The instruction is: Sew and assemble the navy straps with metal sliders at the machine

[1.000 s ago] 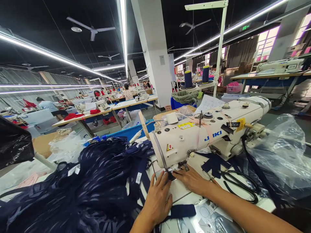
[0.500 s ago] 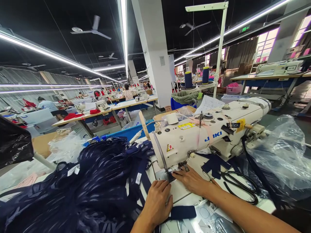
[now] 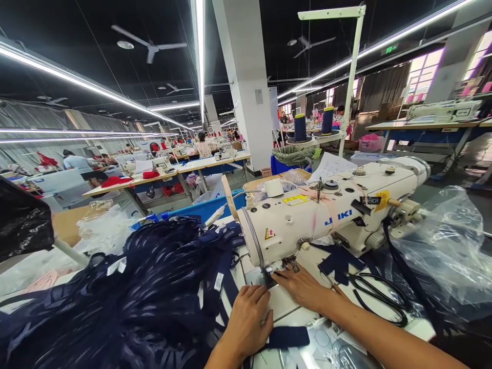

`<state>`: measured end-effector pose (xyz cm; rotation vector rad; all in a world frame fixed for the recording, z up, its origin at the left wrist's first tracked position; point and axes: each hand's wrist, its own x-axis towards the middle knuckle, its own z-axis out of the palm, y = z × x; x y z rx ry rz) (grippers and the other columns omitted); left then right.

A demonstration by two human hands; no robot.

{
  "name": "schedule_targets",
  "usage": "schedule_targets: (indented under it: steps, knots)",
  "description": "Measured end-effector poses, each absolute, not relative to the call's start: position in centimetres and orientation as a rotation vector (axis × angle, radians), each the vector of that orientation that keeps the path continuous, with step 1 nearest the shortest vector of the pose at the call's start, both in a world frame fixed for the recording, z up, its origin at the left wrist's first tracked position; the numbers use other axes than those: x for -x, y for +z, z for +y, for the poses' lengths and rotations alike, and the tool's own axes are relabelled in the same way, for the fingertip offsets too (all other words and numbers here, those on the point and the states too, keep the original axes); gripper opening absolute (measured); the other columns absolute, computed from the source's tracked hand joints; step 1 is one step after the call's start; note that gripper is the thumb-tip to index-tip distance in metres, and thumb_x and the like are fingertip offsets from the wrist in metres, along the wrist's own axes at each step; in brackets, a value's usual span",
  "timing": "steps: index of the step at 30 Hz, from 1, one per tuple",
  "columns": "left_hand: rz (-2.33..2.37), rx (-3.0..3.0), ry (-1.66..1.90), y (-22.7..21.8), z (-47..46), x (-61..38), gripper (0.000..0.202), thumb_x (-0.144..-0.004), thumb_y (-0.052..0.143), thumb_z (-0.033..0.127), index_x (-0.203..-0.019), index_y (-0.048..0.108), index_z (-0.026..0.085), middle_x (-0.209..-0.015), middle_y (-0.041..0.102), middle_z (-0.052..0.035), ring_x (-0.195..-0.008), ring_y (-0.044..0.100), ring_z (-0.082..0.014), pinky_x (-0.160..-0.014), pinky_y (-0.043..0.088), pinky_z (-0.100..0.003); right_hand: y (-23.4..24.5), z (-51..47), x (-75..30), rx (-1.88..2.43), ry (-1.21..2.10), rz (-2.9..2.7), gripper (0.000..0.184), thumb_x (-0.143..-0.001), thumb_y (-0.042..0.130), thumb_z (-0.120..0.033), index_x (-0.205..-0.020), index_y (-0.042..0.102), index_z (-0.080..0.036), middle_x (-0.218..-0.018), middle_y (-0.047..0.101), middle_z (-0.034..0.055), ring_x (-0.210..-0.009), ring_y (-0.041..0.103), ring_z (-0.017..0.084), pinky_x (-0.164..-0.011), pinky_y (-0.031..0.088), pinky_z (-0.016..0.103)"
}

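We see a flat navy strip [image 3: 290, 336], its blunt end poking out beside our left hand [image 3: 249, 319], whose fingers curl close together; we cannot tell whether that hand or our right hand [image 3: 303, 288], reaching under the white JUKI sewing machine [image 3: 315, 212], grips cloth. Heaped navy straps [image 3: 154, 287] crowd the left, black scissors [image 3: 380, 299] the right; a narrow bare machine bed [image 3: 280, 301] separates our hands.

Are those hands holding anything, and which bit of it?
I can't tell: the left hand hides its palm, and the right hand has its fingertips under the sewing machine.
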<state>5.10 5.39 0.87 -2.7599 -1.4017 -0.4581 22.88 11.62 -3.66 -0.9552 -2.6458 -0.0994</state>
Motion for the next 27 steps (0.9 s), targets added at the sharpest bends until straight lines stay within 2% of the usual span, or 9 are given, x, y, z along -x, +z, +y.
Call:
schedule_targets:
  steps: [21, 27]
  knots:
    - [-1.393, 2.735, -0.509, 0.97, 5.39, -5.14, 0.028, -0.067, 0.047, 0.015, -0.092, 0.06, 0.014, -0.095, 0.064, -0.0102, -0.09, 0.057, -0.0248, -0.078, 0.046, -0.042, -3.19, 11.63, -22.47, 1.042, -0.055, -2.687, 0.05, -0.074, 0.039, -0.003, -0.123, 0.043, -0.014, -0.112, 0.056, 0.0133, -0.106, 0.047, 0.023, -0.091, 0.03, 0.038]
    - [-1.394, 2.734, -0.512, 1.0, 5.34, -5.23, 0.028, -0.067, 0.047, 0.015, -0.092, 0.06, 0.013, -0.094, 0.064, -0.0102, -0.089, 0.057, -0.0248, -0.078, 0.046, -0.042, -2.81, 11.72, -22.39, 1.117, -0.007, -2.723, 0.051, -0.074, 0.037, -0.002, -0.123, 0.043, -0.017, -0.111, 0.056, 0.0126, -0.101, 0.05, 0.023, -0.088, 0.031, 0.037]
